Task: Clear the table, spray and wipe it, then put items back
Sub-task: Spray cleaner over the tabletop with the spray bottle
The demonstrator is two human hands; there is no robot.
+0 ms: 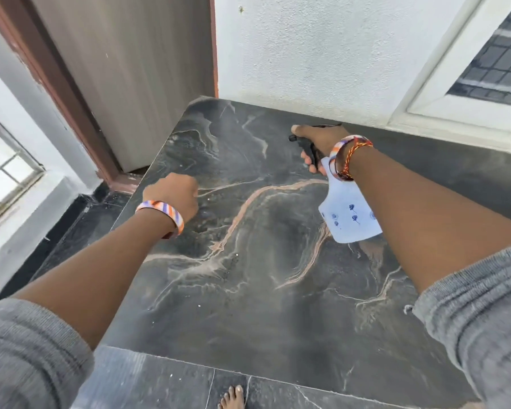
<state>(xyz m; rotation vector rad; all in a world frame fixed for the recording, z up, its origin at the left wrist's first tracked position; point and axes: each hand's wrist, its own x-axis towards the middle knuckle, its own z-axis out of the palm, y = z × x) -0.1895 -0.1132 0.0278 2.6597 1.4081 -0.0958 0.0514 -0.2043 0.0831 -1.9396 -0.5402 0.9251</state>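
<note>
Counting from the head view, I log one table with a dark marbled top, one spray bottle and two hands. My right hand grasps the bottle by its black trigger head, fingers curled round it, over the far right part of the top; the pale printed body hangs below the wrist, tilted toward me and clear of the surface. My left hand is clenched in a fist with nothing visible in it, at the left edge of the top; I cannot tell if it touches the stone. Each wrist carries one striped bangle; the right adds one thread band. One bare foot shows at the near edge, on dark floor tiles.
</note>
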